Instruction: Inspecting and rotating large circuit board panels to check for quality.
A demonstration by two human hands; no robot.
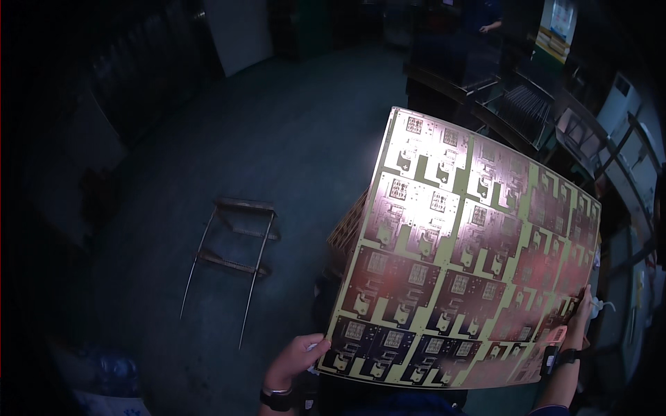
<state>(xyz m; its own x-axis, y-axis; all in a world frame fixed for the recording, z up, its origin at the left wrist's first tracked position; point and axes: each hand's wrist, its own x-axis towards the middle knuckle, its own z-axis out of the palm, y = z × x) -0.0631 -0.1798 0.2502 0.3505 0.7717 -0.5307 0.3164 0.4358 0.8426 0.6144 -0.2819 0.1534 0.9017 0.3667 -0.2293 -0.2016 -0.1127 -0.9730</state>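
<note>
A large circuit board panel is held up in front of me, tilted, its face bearing rows of repeated copper patterns on a pale green-yellow base. Bright glare lies across its upper left part. At the lower left corner my left hand grips the edge, thumb on the face and the other fingers hidden behind. My right hand holds the right edge low down, most of its fingers out of sight behind the panel. Both wrists carry dark bands.
A metal frame stand with two long rods is on the dark green floor to the left. Beyond the panel are a dark rack with slats and another person's hand. Metal framework lines the right side.
</note>
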